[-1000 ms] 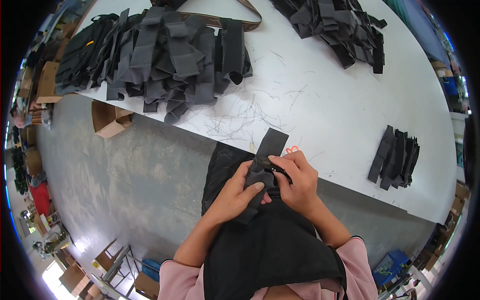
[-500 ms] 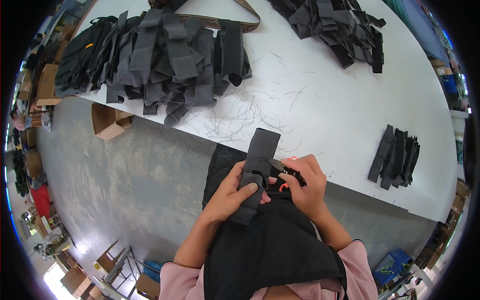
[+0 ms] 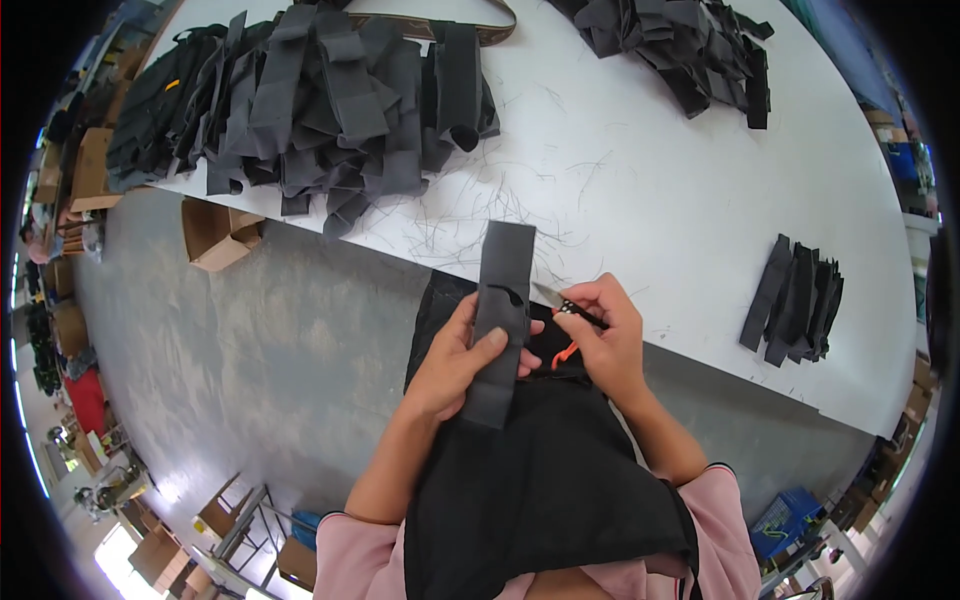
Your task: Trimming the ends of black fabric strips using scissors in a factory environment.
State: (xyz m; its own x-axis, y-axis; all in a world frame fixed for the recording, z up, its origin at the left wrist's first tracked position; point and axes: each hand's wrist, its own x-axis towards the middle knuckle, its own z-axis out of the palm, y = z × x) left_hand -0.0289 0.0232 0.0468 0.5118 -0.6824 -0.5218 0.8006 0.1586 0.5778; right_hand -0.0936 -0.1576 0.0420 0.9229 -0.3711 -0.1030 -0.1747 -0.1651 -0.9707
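**Strip straightened, snips brought to its edge**

Since the earlier frames the strip has been turned from a tilt to nearly upright and drawn out long, and the right hand has shifted off it to its right side.

Nearest, a black apron covers the person's lap, with pink sleeves at the lower edge. Above the lap, the left hand is closed on the strip, thumb across its front and fingers behind, gripping it about the lower half. The strip is dark grey fabric, held over the near edge of the worktop; its top end reaches over the white surface and its bottom end hangs over the apron. A short dark curved mark shows on its upper half.

The right hand is closed around small snips with an orange loop below the fingers; the metal tip points left and sits just beside the strip's right edge. Whether it touches the fabric cannot be told.

On the worktop beyond the hands lie loose threads. Near the right edge sits a small stack of dark strips, well apart from the hands. At the far left lies a big heap of strips, overhanging the left edge. At the far right corner lies another pile.

Left of the worktop, on the grey floor, an open carton stands below the heap.
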